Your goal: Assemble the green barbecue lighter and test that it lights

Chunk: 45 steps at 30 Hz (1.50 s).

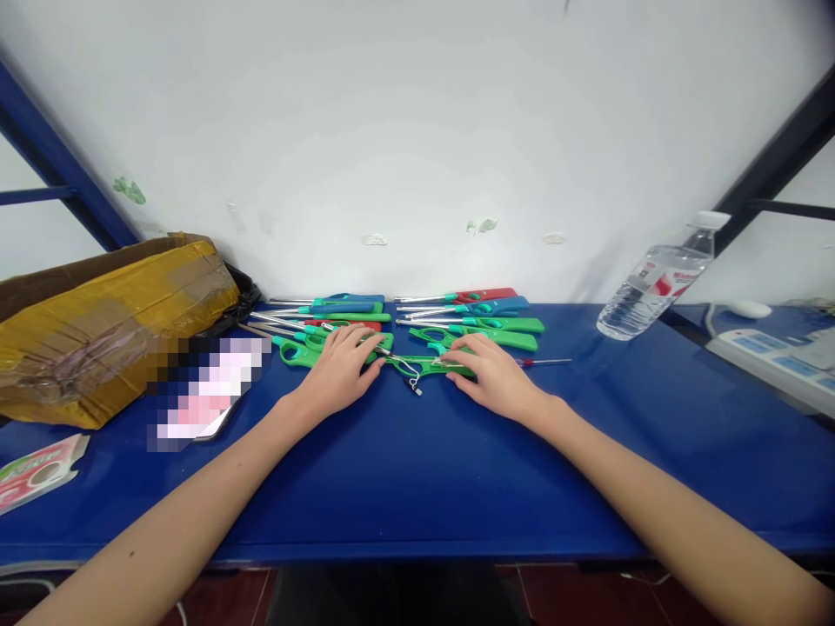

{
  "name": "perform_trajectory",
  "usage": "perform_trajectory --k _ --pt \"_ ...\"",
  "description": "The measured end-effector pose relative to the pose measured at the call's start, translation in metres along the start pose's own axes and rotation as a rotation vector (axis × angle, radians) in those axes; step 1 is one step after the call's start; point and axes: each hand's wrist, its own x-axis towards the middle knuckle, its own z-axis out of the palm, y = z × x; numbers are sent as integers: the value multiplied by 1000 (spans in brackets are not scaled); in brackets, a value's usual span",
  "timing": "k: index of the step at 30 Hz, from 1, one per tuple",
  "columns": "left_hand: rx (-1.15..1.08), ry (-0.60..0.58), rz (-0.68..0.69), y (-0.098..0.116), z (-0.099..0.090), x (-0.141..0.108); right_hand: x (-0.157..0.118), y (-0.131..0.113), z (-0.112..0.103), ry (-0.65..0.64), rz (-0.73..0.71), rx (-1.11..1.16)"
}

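Both hands are low over the table at an opened green lighter casing (pixel 427 369). My left hand (pixel 339 369) has its thumb and fingers closed around the casing's left end, partly covering it. My right hand (pixel 486 378) has bent fingers and thumb on its right end. A white wire with a small black-and-white igniter piece (pixel 413 385) hangs out at the casing's front. From beneath my right hand a thin screwdriver (pixel 548 361) with a reddish handle end points right. Long-nosed lighters lie behind: a left pile (pixel 349 307) and a right pile (pixel 499 324), in green, blue and red.
A taped cardboard box (pixel 117 322) stands at the left, with a phone (pixel 218 417), partly blurred out, and a printed card (pixel 43 469) nearby. A water bottle (pixel 658 278) and a white power strip (pixel 776 361) are at the right. The white wall (pixel 417 156) rises behind the blue table (pixel 417 487).
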Motion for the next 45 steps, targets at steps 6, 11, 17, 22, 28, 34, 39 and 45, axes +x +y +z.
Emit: perform_trajectory --k 6,11,17,22,28,34,39,45 --pt "25 -4 -2 -2 1 -1 1 1 -1 -29 11 30" --pt "36 14 -35 2 5 -1 0 0 0 -30 29 39" --pt "6 68 -62 6 4 1 0 1 0 -25 38 60" --pt "-41 70 -77 8 3 3 0 3 2 -20 27 52" --pt "-93 53 -28 8 4 3 -1 3 2 -37 33 58" --pt "-132 70 20 4 6 4 -1 1 1 -32 35 73" --pt "-128 101 37 4 7 5 0 1 0 -28 32 75" --pt "-145 120 52 8 5 6 0 -1 -1 -42 36 54"
